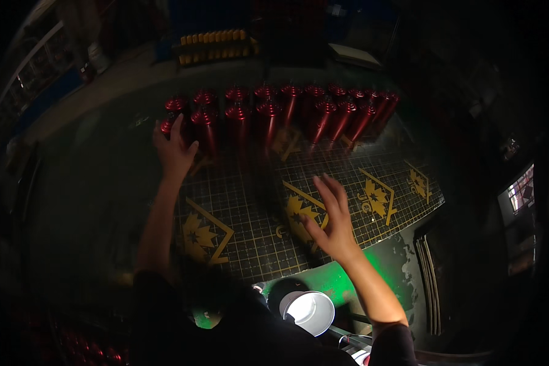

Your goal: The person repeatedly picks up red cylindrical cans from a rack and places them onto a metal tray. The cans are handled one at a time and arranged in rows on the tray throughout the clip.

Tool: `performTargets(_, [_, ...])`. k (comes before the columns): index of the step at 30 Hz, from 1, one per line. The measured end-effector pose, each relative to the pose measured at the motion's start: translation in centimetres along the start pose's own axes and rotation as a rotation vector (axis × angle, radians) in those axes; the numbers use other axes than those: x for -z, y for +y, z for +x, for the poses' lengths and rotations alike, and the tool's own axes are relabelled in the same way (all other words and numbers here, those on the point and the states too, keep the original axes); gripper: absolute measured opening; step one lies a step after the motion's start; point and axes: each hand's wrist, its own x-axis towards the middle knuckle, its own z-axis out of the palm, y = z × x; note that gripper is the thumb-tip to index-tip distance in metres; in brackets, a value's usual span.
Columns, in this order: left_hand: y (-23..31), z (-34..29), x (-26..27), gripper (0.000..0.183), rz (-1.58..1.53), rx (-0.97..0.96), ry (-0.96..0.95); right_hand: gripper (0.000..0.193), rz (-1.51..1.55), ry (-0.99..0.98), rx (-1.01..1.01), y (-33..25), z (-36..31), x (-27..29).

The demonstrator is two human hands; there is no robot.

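Observation:
Several shiny red metal cylinders (238, 125) with stepped, ringed tops stand upright in rows across the far side of the table. At the left end of the front row, my left hand (174, 152) has its fingers around the top of one red cylinder (166, 126); the hand hides most of that cylinder's body. My right hand (332, 222) holds nothing. Its fingers are apart, over a dark mat (256, 244) with a yellow grid and yellow leaf-like emblems, and it touches no cylinder.
A lit white round cup-like lamp shade (311, 312) sits at the near edge, close to my body. Yellow pieces (213, 38) stand in rows beyond the table. Thin flat strips (429, 283) lean at the right. Surroundings are very dark.

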Motion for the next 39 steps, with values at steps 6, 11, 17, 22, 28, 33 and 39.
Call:
performTargets(6, [-8.7,0.9,-2.9,0.072,-0.018,0.121,-0.099,0.089,-0.086,-0.139,-0.012,8.9,16.5,-10.7])
performTargets(11, [-5.7,1.3,-4.6,0.063,-0.076,0.103,-0.01,0.089,-0.276,-0.172,-0.082,14.9,23.3,-14.6])
performTargets(17, [-6.9,1.1,-4.3,0.062,-0.024,0.124,-0.032,0.074,-0.062,-0.1,-0.082,17.9,24.7,-18.8])
performTargets(22, [-5.8,0.6,-3.8,0.058,-0.169,0.187,0.004,0.069,-0.14,0.092,-0.015,16.7,19.6,-16.3])
performTargets(28, [-1.2,-2.0,1.8,0.056,-0.159,0.138,-0.025,0.069,0.032,0.191,-0.088,10.1,6.3,-4.4])
performTargets(33, [11.3,-3.9,5.8,0.056,-0.507,0.007,-0.343,0.072,0.096,0.374,-0.31,2.7,-11.0,6.4])
performTargets(39, [27.8,-12.6,4.0,0.064,-1.348,0.174,-1.07,0.083,0.293,0.781,-0.948,-10.0,-33.4,11.6])
